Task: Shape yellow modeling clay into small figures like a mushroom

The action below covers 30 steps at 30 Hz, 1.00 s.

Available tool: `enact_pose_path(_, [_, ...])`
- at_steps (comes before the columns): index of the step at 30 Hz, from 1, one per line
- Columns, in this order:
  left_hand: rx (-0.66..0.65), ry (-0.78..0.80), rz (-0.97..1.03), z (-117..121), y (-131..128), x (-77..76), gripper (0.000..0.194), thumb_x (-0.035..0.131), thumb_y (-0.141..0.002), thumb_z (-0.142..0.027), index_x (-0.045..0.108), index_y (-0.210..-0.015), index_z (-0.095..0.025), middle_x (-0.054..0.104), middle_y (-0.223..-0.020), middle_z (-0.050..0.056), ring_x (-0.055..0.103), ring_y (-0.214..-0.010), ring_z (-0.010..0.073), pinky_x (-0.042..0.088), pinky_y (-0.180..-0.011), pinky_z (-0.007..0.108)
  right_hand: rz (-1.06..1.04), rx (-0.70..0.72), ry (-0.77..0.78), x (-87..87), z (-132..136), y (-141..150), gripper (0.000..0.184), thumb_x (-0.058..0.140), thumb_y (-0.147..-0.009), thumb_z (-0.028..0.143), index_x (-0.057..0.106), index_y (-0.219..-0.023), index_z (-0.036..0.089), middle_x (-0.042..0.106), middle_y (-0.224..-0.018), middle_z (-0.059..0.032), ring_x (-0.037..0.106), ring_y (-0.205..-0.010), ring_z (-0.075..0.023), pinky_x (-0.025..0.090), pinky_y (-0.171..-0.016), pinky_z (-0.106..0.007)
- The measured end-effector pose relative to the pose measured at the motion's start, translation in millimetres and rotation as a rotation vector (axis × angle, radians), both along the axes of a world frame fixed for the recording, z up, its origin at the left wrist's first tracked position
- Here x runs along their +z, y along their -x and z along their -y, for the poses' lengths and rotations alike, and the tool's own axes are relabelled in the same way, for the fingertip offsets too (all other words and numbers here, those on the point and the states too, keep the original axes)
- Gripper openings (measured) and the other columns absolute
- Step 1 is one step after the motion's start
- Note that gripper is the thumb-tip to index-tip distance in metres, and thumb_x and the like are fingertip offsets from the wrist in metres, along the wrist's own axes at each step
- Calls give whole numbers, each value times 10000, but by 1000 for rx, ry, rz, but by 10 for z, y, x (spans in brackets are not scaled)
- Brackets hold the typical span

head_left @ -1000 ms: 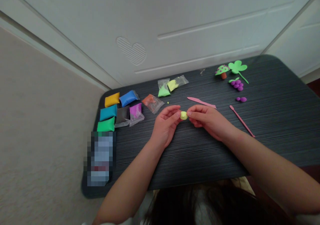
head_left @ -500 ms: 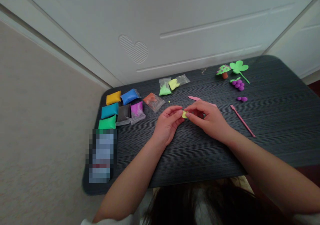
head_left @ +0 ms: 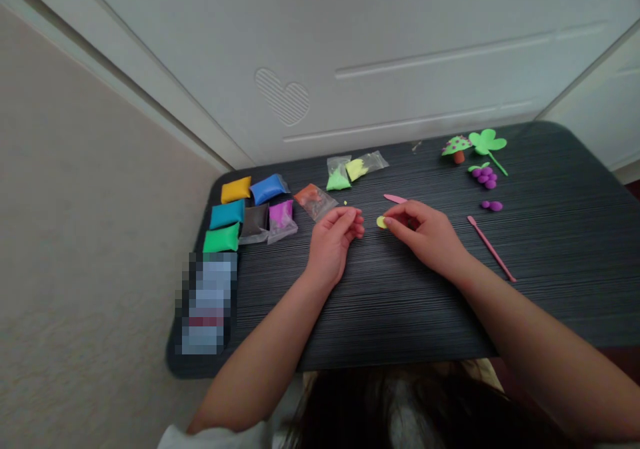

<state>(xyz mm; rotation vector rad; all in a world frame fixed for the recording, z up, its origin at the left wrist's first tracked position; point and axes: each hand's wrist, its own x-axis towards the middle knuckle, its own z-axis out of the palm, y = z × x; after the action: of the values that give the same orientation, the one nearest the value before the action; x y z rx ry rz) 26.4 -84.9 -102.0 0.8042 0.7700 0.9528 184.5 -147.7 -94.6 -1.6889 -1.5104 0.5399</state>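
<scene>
My right hand (head_left: 423, 232) pinches a small, flat, round piece of yellow modelling clay (head_left: 381, 222) between thumb and fingertips, just above the table. To its left, my left hand (head_left: 334, 239) is loosely closed, fingers curled and thumb against the index finger, with nothing seen in it. A pink clay knife (head_left: 394, 198) lies behind my right hand, partly covered by it. Beyond my left hand sits a tiny yellow-green crumb of clay (head_left: 345, 202). Right of my right hand rests a slim pink modelling tool (head_left: 491, 248).
The dark table (head_left: 400, 316) stands against a white panel (head_left: 215, 49). Clay packets, including a blue packet (head_left: 269, 188) and an orange packet (head_left: 314, 200), lie left. A blurred-out object (head_left: 207, 306) is at the front left. At the back right are a clay mushroom (head_left: 457, 148), a green clover (head_left: 486, 142) and purple grapes (head_left: 484, 176).
My hands have come apart. The left has let go of the yellow clay piece, which stays in my right hand. The whole view has shifted slightly.
</scene>
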Motion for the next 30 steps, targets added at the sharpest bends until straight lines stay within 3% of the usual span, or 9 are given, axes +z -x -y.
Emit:
enact_pose_path(6, [72, -22, 44, -68, 36, -14, 105, 639, -732, -242, 653, -717, -138, 610, -667, 7, 545, -571, 68, 422, -566, 205, 74, 36, 14, -51, -9, 10, 141, 587, -817, 298, 681, -859, 202, 666, -789, -3, 542, -618, -126, 402, -594, -269])
enact_pose_path(14, [76, -2, 85, -89, 62, -23, 104, 627, -733, -228, 648, -718, -127, 604, -643, 9, 540, -555, 70, 417, -560, 205, 138, 35, 29, -74, -27, 27, 159, 586, -809, 314, 678, -859, 193, 633, -738, -14, 548, -635, -141, 405, -620, -281])
enact_pose_path(23, [100, 8, 82, -99, 71, -26, 90, 626, -720, -224, 648, -713, -137, 597, -646, 5, 528, -574, 71, 408, -565, 204, 10, -28, 51, -104, -31, 19, 191, 601, -790, 363, 674, -851, 197, 639, -787, -23, 543, -644, -146, 413, -639, -302])
enact_pose_path(30, [67, 26, 78, -63, 36, -48, 99, 656, -696, -225, 656, -709, -127, 596, -641, 12, 533, -587, 79, 403, -562, 205, -170, -105, 56, 151, 60, -183, 282, 513, -838, 437, 628, -903, 188, 691, -858, -38, 613, -774, -160, 467, -695, -294])
